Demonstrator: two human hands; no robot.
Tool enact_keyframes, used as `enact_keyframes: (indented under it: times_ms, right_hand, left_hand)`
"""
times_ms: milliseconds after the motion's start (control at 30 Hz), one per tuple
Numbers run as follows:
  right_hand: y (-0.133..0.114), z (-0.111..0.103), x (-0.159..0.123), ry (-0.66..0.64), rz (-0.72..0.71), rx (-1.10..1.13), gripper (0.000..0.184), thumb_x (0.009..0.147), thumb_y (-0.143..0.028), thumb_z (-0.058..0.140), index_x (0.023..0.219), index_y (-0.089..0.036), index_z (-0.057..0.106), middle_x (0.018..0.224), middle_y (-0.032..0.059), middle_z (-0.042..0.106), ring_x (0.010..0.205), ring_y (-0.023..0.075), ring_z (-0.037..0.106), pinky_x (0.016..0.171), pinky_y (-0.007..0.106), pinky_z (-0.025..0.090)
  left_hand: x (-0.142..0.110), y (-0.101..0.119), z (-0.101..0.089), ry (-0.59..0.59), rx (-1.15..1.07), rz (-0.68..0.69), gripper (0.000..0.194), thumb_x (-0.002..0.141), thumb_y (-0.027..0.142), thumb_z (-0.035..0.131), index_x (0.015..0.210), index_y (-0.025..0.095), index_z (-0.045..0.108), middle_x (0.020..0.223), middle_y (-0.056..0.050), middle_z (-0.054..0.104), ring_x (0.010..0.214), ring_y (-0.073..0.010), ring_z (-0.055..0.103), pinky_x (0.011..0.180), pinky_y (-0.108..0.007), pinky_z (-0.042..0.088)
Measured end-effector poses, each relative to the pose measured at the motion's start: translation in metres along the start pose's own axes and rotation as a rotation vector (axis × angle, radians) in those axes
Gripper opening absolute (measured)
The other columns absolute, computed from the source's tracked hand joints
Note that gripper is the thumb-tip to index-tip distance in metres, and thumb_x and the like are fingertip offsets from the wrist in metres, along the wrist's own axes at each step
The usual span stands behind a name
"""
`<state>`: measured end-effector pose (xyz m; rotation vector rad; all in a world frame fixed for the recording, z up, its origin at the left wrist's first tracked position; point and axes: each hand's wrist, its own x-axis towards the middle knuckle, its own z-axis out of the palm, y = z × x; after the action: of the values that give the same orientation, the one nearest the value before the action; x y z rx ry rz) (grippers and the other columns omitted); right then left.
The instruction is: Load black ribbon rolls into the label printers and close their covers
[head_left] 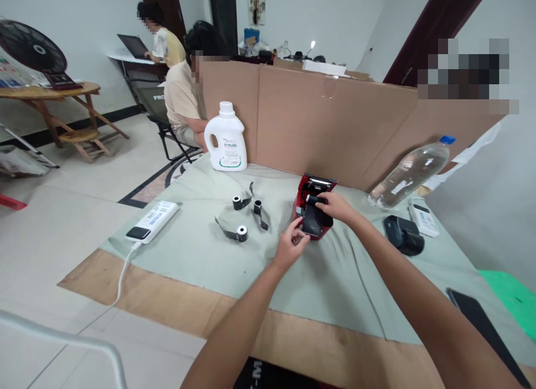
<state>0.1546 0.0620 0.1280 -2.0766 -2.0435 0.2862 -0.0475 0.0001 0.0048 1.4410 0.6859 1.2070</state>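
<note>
Toward the back of the cloth-covered table lies a red label printer (298,202) with its lid (321,182) tipped up. My right hand (335,206) is closed on a small black roll (313,199) inside the printer's opening. From that roll a wide dark strip (312,220) hangs down across the printer's front. My left hand (291,245) is at the printer's front left corner, its fingers curled by the strip's lower end; their exact contact is hard to see. Left of the printer lie three small rolls with loose dark tails: one roll (237,202), another (257,206) and a third (242,233).
A white detergent bottle (228,143) and a cardboard wall (301,121) stand behind. On the right are a clear plastic bottle (408,174), a black device (403,235), a white device (424,217) and a dark tablet (481,322). A cabled white power bank (157,219) lies left. Two people sit beyond.
</note>
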Motion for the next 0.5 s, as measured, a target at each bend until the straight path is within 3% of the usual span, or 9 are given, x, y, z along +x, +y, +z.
enact_keyframes:
  times_ms: [167,500]
  right_hand:
    - [-0.004,0.012,0.010,-0.056,0.019,-0.174,0.037,0.094,-0.025,0.055,0.128,-0.021,0.069,0.135,0.0113,0.068,0.129,0.0348,0.055,0.104,0.048,0.043]
    - [-0.006,0.020,0.019,-0.139,0.043,-0.192,0.032,0.091,-0.023,0.058,0.120,-0.023,0.072,0.130,0.0099,0.070,0.125,0.0346,0.056,0.100,0.047,0.041]
  left_hand:
    - [0.001,0.002,-0.002,0.004,0.037,0.037,0.056,0.092,0.036,0.065,0.143,0.016,0.054,0.078,0.000,0.069,0.057,-0.0083,0.044,0.061,-0.022,0.044]
    - [0.004,0.003,-0.002,0.004,0.073,0.033,0.055,0.091,0.033,0.066,0.142,0.017,0.054,0.077,0.001,0.070,0.054,-0.0079,0.043,0.060,-0.022,0.044]
